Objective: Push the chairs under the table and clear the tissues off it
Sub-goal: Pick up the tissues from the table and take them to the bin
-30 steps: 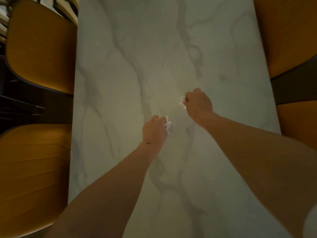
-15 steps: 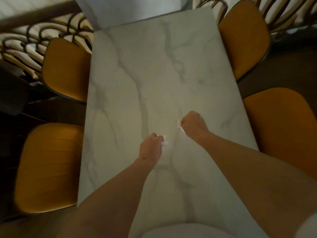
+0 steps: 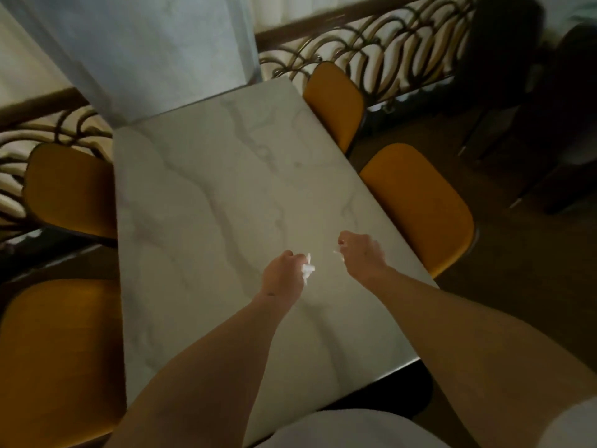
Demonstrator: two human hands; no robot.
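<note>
A white marble table [image 3: 206, 195] stretches away from me. My left hand [image 3: 282, 278] is fisted above its near middle and grips a crumpled white tissue [image 3: 307, 270] that pokes out at the thumb side. My right hand [image 3: 361, 253] is also curled, and a small white scrap of tissue [image 3: 337, 252] shows at its fingertips. Orange chairs stand tucked against both long sides: a near left chair [image 3: 55, 350], a far left chair [image 3: 69, 192], a near right chair [image 3: 420, 205] and a far right chair [image 3: 336, 98].
A white pillar [image 3: 155, 53] rises at the table's far end. A dark curly metal railing [image 3: 371, 53] runs behind the chairs on both sides. Dark furniture [image 3: 549, 108] stands at the right on a dark floor.
The view has pulled back and tilted up, so the table's far end, pillar and railing came into sight. Both hands stay fisted on tissue and have drawn slightly apart.
</note>
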